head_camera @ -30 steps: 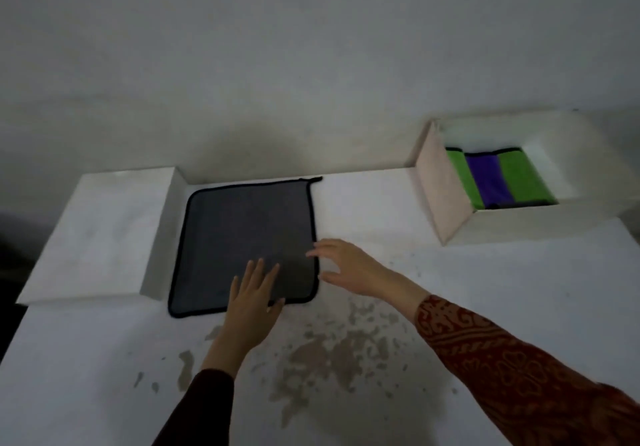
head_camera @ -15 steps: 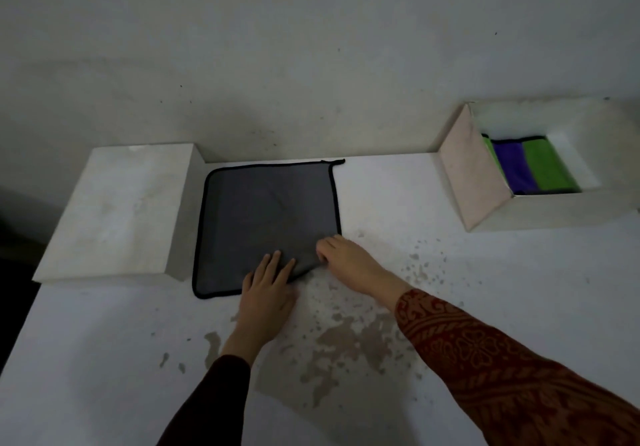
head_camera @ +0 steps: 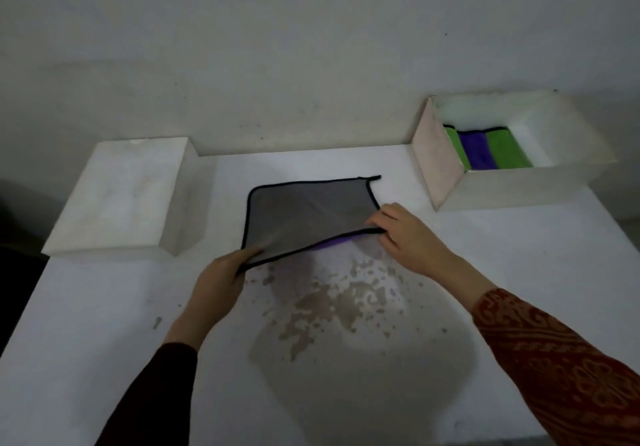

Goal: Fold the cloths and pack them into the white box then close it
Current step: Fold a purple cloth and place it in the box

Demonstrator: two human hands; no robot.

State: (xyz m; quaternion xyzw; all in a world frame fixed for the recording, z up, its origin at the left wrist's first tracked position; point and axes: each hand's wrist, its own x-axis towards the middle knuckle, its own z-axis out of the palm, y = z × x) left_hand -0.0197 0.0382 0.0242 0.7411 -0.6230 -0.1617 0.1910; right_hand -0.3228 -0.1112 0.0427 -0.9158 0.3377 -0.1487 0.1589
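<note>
Both my hands hold the grey cloth [head_camera: 304, 217] by its near edge, lifted off the stained desk [head_camera: 104, 307]: left hand [head_camera: 218, 286] fingers pinched shut on the near-left corner, right hand [head_camera: 408, 234] fingers closed on the near-right corner. Purple shows beneath that raised edge. Left of the cloth sits the lid [head_camera: 117, 196]; far right, the box [head_camera: 512, 185] holds green and purple cloths [head_camera: 491, 149].
</note>
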